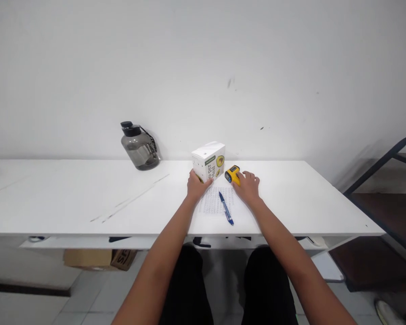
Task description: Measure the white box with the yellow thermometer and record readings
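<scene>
My left hand [196, 185] is wrapped round the lower near corner of a white carton [208, 160] with avocado pictures and green print, which stands upright on the table. To its right lies a yellow-and-black handheld device [232, 174] with a small dark display and a blue front end; its exact kind is hard to make out. My right hand [248, 186] has it between thumb and index finger, while the other fingers curl towards the tabletop. Between my wrists, a blue pen [226, 208] rests on a sheet of paper [212, 201] covered in rows of small marks.
A grey see-through water bottle [140, 151] with a black cap and strap stands by the wall on the left. The white table [71, 194] has an open shelf under its front edge. Below are a cardboard box [88, 258] and, at right, a dark metal frame [389, 153].
</scene>
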The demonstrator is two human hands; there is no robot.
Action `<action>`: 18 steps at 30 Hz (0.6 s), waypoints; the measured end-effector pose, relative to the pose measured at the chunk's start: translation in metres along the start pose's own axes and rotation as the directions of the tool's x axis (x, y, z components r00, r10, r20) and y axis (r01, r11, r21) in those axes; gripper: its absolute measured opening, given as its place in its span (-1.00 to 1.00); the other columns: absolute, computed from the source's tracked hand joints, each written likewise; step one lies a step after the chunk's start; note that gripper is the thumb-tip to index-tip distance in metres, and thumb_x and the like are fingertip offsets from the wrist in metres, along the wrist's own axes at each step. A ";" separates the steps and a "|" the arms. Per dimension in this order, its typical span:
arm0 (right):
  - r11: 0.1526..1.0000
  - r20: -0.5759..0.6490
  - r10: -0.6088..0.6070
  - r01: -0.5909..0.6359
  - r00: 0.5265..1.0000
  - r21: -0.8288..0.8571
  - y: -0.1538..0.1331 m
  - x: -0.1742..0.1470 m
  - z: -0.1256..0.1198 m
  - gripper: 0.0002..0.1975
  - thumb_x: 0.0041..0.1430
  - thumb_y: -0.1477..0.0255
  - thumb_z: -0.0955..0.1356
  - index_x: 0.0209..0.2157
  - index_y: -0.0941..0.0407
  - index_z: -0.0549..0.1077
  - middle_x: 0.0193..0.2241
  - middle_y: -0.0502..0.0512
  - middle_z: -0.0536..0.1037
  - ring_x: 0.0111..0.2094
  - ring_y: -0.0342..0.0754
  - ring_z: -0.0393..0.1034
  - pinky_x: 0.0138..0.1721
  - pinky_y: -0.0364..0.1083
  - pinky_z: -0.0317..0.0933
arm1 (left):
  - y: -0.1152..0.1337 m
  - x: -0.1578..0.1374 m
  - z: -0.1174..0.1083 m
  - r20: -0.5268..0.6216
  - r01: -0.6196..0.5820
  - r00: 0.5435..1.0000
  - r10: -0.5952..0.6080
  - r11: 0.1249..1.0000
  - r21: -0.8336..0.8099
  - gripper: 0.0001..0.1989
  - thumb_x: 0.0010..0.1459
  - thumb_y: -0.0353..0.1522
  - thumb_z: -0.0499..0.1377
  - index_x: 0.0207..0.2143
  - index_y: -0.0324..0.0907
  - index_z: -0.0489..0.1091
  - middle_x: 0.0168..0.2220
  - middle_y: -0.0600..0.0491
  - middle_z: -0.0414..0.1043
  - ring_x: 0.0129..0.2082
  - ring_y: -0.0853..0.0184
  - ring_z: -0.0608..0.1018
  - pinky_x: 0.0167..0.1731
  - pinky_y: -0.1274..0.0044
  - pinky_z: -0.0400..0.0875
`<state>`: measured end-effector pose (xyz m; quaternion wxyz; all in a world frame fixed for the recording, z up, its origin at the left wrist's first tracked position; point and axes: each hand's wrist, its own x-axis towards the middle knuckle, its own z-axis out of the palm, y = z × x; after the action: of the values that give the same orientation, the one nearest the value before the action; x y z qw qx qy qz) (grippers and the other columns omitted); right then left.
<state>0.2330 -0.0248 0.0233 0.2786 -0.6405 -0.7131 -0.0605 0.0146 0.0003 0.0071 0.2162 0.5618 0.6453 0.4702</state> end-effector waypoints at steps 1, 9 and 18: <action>0.999 -0.030 -0.033 0.033 0.999 0.018 -0.006 -0.002 -0.004 -0.60 0.21 0.28 0.23 0.04 0.13 0.37 0.00 0.33 0.37 0.03 0.21 0.16 0.01 0.15 -0.07 | 0.001 -0.001 0.000 0.003 -0.021 1.000 0.021 0.998 0.066 -0.04 -0.21 -0.11 0.36 0.16 -0.15 -0.04 0.07 -0.20 0.28 0.07 0.00 0.36 0.00 0.22 0.28; 0.955 0.377 -0.104 -0.014 0.920 0.297 -0.050 -0.037 -0.013 -0.55 0.03 0.23 0.37 -0.03 0.06 0.40 -0.28 0.18 0.56 -0.25 0.14 0.42 -0.30 -0.02 0.19 | 0.001 -0.050 -0.006 0.071 -0.075 0.996 0.049 0.897 0.435 -0.13 0.01 0.01 0.13 0.23 -0.30 -0.02 0.29 -0.30 -0.04 0.31 -0.11 -0.13 0.20 0.04 -0.45; 0.309 0.376 -0.013 -0.354 0.926 0.883 -0.002 -0.053 -0.039 -0.61 -0.06 0.29 0.36 -0.16 0.15 0.42 -0.40 0.09 0.57 -0.38 -0.02 0.46 -0.34 -0.04 0.29 | -0.002 -0.088 -0.024 0.135 -0.097 0.990 0.037 0.873 0.478 -0.29 0.07 -0.02 0.06 0.18 -0.26 0.17 0.30 -0.27 -0.07 0.31 -0.14 -0.16 0.19 0.01 -0.33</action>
<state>0.2450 -0.0891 0.0318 0.4841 -0.4334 -0.5762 0.4958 0.0186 -0.0900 -0.0056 0.0915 0.6477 0.7080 0.2663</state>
